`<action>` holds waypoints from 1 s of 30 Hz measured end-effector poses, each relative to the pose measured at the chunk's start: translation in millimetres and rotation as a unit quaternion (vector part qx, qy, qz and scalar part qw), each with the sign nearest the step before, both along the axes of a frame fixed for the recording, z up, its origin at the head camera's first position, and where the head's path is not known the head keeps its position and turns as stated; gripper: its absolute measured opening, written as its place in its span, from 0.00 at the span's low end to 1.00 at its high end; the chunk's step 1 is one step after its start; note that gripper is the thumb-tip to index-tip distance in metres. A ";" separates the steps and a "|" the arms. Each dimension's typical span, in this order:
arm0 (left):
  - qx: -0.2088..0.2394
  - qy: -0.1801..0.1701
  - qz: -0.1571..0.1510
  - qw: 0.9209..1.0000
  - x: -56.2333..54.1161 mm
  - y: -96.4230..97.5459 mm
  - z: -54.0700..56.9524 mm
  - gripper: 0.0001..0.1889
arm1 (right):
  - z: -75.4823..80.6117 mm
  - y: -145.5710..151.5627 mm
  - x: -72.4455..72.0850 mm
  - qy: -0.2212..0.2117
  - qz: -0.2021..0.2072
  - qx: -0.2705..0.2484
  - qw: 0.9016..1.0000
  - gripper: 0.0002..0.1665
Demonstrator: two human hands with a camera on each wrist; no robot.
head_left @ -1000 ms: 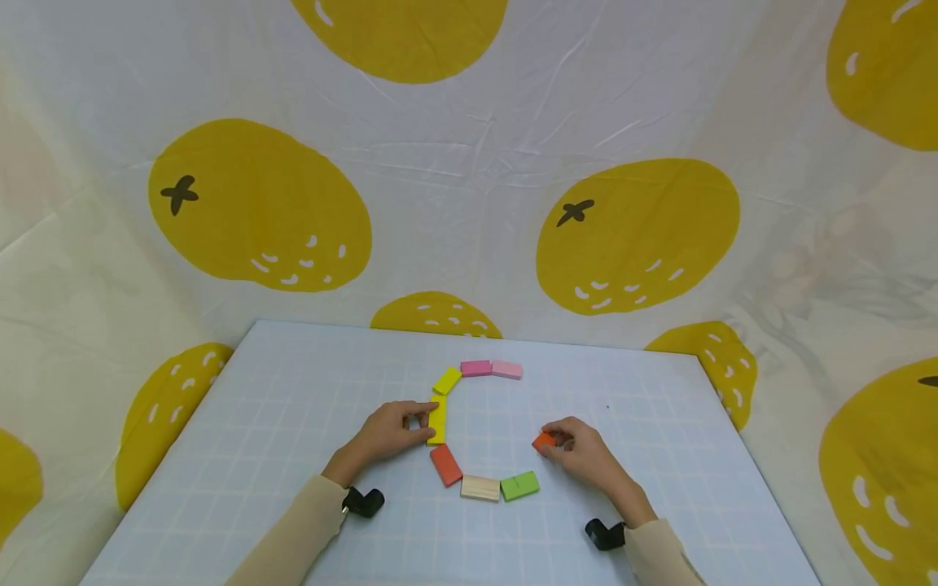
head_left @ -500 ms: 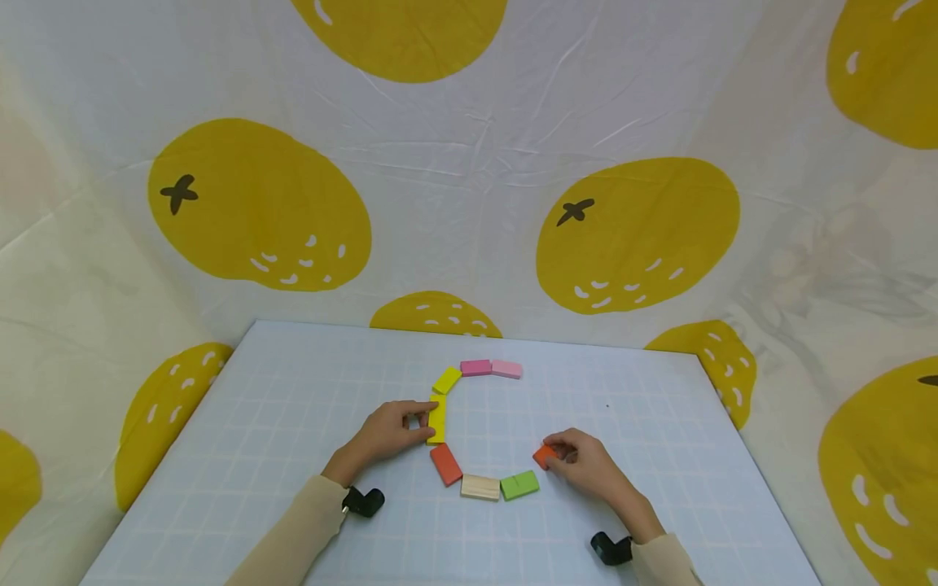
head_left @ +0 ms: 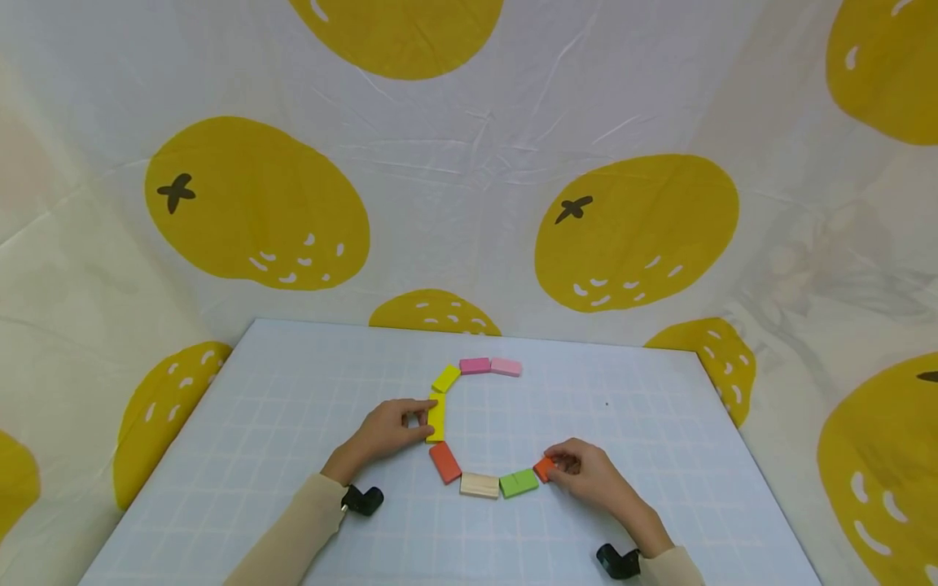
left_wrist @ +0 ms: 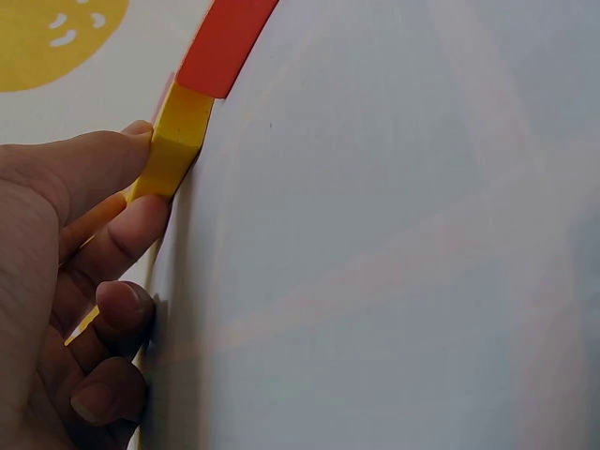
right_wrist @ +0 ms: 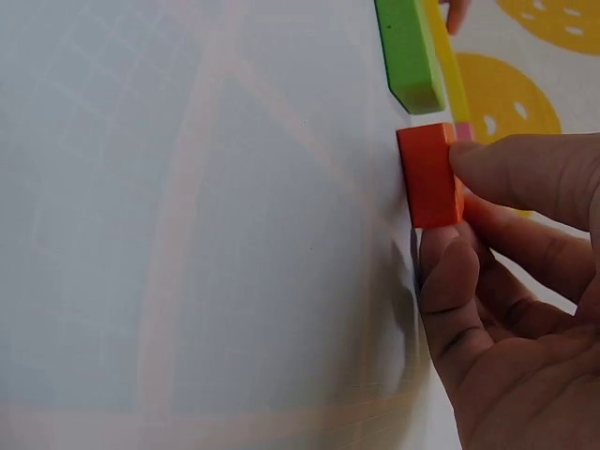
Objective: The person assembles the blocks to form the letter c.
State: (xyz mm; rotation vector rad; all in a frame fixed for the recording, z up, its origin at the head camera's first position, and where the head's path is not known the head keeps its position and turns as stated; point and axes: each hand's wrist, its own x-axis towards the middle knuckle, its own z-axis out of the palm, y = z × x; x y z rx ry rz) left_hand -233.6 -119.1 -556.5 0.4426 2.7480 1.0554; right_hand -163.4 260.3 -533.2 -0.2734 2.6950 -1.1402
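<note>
My right hand (head_left: 589, 472) pinches an orange block (head_left: 544, 469) between thumb and fingers, down at the tabletop. In the right wrist view, a narrow gap shows between this orange block (right_wrist: 431, 178) and the end of the green block (right_wrist: 410, 56). My left hand (head_left: 388, 427) holds the long yellow block (head_left: 437, 417) on the curve's left side, thumb near one end and a finger near the other. A red block (head_left: 444, 463) lies against that yellow block's near end, as the left wrist view also shows. A plain wooden block (head_left: 479, 486) sits between red and green.
A short yellow block (head_left: 446, 378), a dark pink block (head_left: 475, 366) and a light pink block (head_left: 506, 368) carry the curve on at the far side. All lie on a pale gridded table (head_left: 322, 358). Behind it hangs a fruit-print cloth (head_left: 454, 203).
My right hand has brought the orange block toward me, from beyond the green block to right beside its right end. The left hand and the other blocks have stayed put.
</note>
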 end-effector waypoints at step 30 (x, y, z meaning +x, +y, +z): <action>0.005 0.002 -0.002 1.000 0.3 -0.1 -0.6 0.25 | 1.6 -0.5 -3.7 0.021 0.038 0.003 0.999 0.12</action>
